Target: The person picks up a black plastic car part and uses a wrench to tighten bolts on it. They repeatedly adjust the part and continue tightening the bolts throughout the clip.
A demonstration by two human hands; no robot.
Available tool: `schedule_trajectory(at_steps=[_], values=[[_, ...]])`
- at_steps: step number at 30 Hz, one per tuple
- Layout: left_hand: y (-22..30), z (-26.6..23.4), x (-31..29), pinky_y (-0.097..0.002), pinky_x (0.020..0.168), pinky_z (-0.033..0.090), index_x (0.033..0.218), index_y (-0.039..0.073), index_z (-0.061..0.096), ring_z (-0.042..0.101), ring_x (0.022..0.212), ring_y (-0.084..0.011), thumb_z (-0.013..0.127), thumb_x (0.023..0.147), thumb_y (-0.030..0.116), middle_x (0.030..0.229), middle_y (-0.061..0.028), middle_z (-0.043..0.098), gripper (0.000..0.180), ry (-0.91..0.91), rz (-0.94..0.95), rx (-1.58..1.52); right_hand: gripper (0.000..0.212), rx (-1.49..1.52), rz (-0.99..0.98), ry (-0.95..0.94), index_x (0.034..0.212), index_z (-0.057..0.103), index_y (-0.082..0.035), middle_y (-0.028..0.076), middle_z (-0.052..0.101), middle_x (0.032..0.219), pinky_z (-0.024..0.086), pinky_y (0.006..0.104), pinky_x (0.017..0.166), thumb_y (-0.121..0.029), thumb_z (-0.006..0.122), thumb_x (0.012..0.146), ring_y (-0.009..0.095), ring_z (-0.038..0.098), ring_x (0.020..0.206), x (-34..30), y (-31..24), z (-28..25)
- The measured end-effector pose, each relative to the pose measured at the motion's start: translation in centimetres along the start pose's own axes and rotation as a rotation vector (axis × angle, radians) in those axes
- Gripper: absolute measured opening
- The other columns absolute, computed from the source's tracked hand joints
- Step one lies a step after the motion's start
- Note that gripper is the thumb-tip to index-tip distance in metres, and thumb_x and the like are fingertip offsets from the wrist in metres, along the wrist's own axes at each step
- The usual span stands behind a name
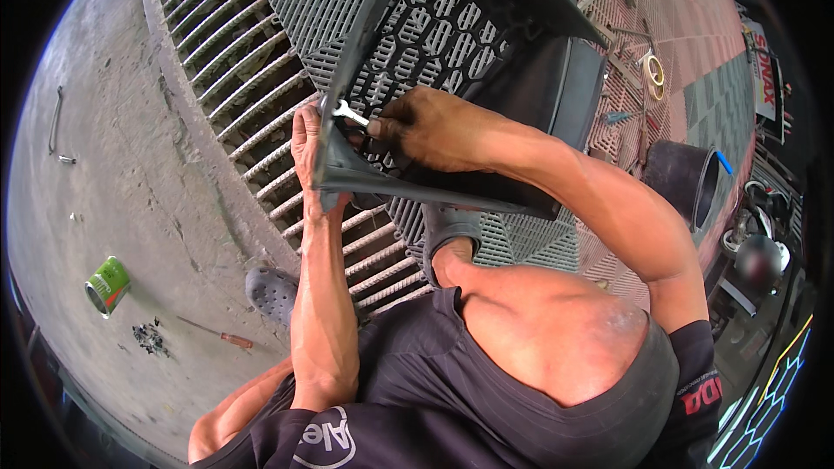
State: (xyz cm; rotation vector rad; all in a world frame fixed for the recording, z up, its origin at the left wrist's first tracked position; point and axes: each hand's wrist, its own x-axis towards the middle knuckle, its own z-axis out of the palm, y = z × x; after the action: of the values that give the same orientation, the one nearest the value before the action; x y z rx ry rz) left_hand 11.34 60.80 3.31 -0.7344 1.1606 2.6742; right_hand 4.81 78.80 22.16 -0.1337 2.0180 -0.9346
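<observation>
A black plastic box-like housing with slotted openings (502,87) stands tilted in front of me. My right hand (433,128) reaches inside it, closed on a small silver open-end wrench (350,113). The wrench's jaw lies against the inner face of the housing's left wall, near its lower corner. On the outer side of that same wall is my left hand (306,143), its fingers bent and pressed together opposite the wrench jaw. The wall's edge hides part of these fingers and whatever is between them. Any fastener in the wrench jaw is too small to make out.
Beneath the housing lie a ribbed metal floor grate (252,95) and plastic floor tiles. A green can (108,287), a screwdriver (234,340) and a metal rod (56,122) lie on the concrete at left. At right are a tape roll (652,77) and a black bucket (682,181).
</observation>
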Motion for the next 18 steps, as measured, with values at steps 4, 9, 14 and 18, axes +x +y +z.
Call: schedule_trajectory(at_steps=[4, 9, 14, 18], values=[[0.1, -0.3, -0.2, -0.027, 0.055, 0.058, 0.119, 0.01, 0.062, 0.067, 0.062, -0.0168, 0.052, 0.113, 0.037, 0.081, -0.0094, 0.071, 0.03, 0.013, -0.015, 0.059, 0.038, -0.121, 0.028, -0.065, 0.112, 0.079, -0.002, 0.024, 0.077, 0.098, 0.055, 0.0444, 0.086, -0.032, 0.055, 0.107, 0.034, 0.074, 0.092, -0.4, -1.4, -1.6], [-0.8, -0.6, -1.5, -0.0251, 0.072, 0.051, 0.121, 0.009, 0.064, 0.063, 0.08, -0.0106, 0.056, 0.109, 0.041, 0.093, -0.0027, 0.069, 0.035, -0.085, 0.051, 0.159, 0.042, -0.034, 0.112, -0.053, 0.114, 0.077, 0.0, 0.024, 0.077, 0.102, 0.055, 0.0453, 0.09, -0.036, 0.056, 0.106, 0.036, 0.074, 0.096, 0.7, -0.9, 0.4], [0.4, 0.0, -2.4, -0.0238, 0.071, 0.053, 0.131, 0.003, 0.061, 0.062, 0.08, -0.0097, 0.058, 0.108, 0.032, 0.096, -0.002, 0.067, 0.037, -0.132, 0.021, 0.279, 0.041, 0.193, 0.21, -0.034, 0.12, 0.075, 0.001, 0.023, 0.077, 0.107, 0.054, 0.0464, 0.094, -0.033, 0.055, 0.107, 0.038, 0.074, 0.104, -0.5, -1.6, 1.3], [0.5, -1.6, -0.7, -0.0221, 0.06, 0.05, 0.122, 0.003, 0.058, 0.058, 0.069, -0.0083, 0.064, 0.104, 0.021, 0.084, -0.0017, 0.065, 0.027, -0.115, 0.201, 0.537, 0.034, 0.095, 0.136, 0.017, 0.117, 0.075, 0.001, 0.024, 0.076, 0.102, 0.055, 0.0479, 0.09, -0.026, 0.058, 0.106, 0.038, 0.074, 0.1, -2.4, -2.4, 0.4]])
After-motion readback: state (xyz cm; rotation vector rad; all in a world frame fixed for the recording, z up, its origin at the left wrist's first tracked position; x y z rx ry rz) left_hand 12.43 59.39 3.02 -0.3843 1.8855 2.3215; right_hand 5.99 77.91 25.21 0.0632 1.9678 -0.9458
